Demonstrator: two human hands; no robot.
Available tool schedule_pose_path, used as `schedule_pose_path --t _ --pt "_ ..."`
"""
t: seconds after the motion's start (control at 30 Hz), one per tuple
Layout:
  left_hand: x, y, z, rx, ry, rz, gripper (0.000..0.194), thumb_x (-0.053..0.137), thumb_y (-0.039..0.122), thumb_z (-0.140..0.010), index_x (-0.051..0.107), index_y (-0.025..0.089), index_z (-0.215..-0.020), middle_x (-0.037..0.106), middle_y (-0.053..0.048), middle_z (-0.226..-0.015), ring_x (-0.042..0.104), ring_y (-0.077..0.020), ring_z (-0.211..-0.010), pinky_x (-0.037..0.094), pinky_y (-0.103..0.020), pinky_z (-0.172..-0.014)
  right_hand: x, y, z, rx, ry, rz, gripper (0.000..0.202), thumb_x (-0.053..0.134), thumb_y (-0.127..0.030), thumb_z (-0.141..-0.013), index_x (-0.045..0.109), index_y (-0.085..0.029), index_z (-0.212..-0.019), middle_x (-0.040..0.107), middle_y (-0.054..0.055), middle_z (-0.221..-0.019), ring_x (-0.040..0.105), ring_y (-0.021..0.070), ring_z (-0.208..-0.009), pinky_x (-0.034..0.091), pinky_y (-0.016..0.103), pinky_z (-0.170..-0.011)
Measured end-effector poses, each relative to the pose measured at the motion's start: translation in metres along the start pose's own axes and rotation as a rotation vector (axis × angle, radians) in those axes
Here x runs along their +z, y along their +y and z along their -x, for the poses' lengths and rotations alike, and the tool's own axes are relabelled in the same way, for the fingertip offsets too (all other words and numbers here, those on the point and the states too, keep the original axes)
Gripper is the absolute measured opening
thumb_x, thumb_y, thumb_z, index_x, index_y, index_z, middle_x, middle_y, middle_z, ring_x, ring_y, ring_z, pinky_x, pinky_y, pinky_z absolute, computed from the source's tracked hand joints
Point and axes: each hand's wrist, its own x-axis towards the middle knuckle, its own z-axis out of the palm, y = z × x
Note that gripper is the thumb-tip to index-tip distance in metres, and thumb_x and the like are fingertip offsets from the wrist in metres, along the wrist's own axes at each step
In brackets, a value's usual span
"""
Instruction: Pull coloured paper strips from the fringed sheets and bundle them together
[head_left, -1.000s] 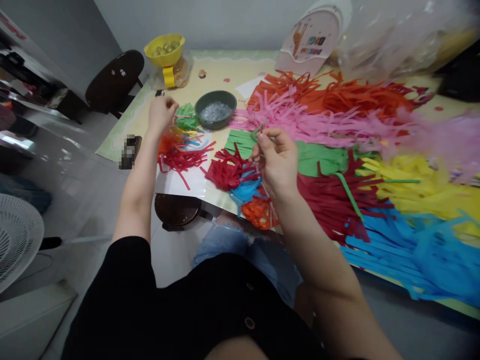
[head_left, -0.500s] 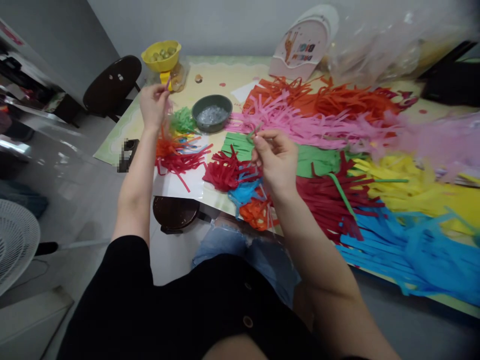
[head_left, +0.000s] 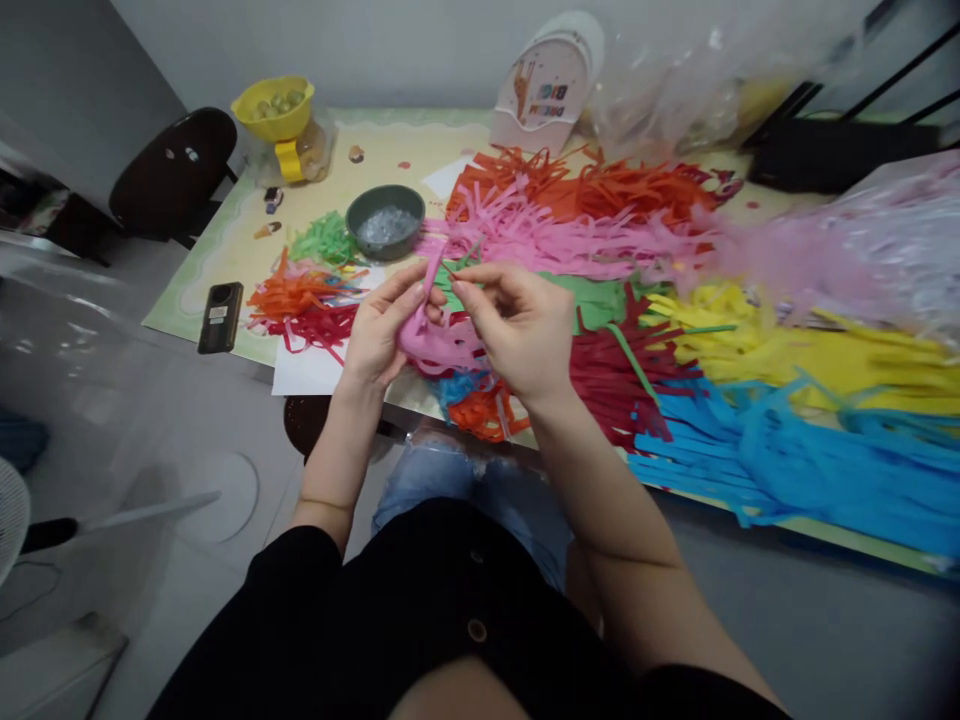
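My left hand [head_left: 377, 330] is closed on a bunch of pink paper strips [head_left: 444, 345], which hang below the fingers, with one folded end standing up. Close beside it, my right hand [head_left: 525, 325] pinches a thin green strip [head_left: 470, 256]; its fingertips almost meet the upright pink end. Whether they touch is hard to tell. Under the hands lie a blue bunch [head_left: 459, 388] and an orange bunch [head_left: 480, 415] of strips. A dark bowl [head_left: 386, 252] of small clear pieces stands just beyond.
Fringed sheets in orange [head_left: 622, 200], pink [head_left: 592, 247], green [head_left: 600, 300], dark red [head_left: 619, 385], yellow [head_left: 847, 350] and blue [head_left: 810, 460] cover the right side. At left are finished-looking bunches [head_left: 300, 295], a phone [head_left: 220, 318] near the edge, and a yellow bowl [head_left: 271, 120].
My left hand has come from the far left to the middle, bringing the pink strips beside my right hand. The right hand still pinches the green strip. The view has shifted right.
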Motion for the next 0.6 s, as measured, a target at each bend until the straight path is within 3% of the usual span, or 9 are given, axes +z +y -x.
schedule_pose_path --t 0.07,0.17,0.33,0.6 --pt "0.008 -0.004 0.004 0.026 0.012 -0.008 0.037 0.081 0.052 -0.089 0.075 0.029 -0.118 0.074 -0.002 -0.086 0.075 -0.0171 -0.078 0.063 -0.034 -0.078 -0.004 0.0 0.001 0.008 0.007 -0.025 0.026 0.07 -0.049 -0.096 0.075 -0.024 -0.092 0.058 -0.002 -0.065 0.051 0.0119 -0.055 0.045 0.028 -0.058" --pt "0.02 -0.005 0.014 0.172 0.107 -0.083 0.034 0.083 0.054 -0.086 0.077 0.027 -0.107 0.076 -0.002 -0.093 0.075 -0.0168 -0.082 0.062 -0.032 -0.078 -0.008 0.001 0.003 -0.013 0.047 0.022 0.024 0.07 -0.045 -0.096 0.076 -0.023 -0.092 0.058 -0.002 -0.064 0.048 0.0113 -0.053 0.04 0.028 -0.055" --pt "0.033 0.001 0.029 0.399 0.295 -0.317 0.017 0.079 0.04 -0.092 0.079 0.025 -0.099 0.078 -0.002 -0.097 0.074 -0.0167 -0.091 0.061 -0.033 -0.091 -0.014 0.0 0.007 -0.04 0.041 0.102 0.019 0.07 -0.038 -0.096 0.077 -0.022 -0.088 0.055 -0.004 -0.059 0.045 0.0107 -0.053 0.037 0.027 -0.054" --pt "0.03 -0.004 0.026 0.595 0.26 -0.347 0.014 0.079 0.037 -0.093 0.082 0.025 -0.101 0.08 -0.001 -0.094 0.075 -0.0137 -0.086 0.061 -0.027 -0.083 -0.017 -0.003 0.008 -0.024 0.002 0.113 0.024 0.069 -0.038 -0.096 0.074 -0.018 -0.084 0.048 -0.006 -0.055 0.04 0.0083 -0.051 0.031 0.025 -0.054"
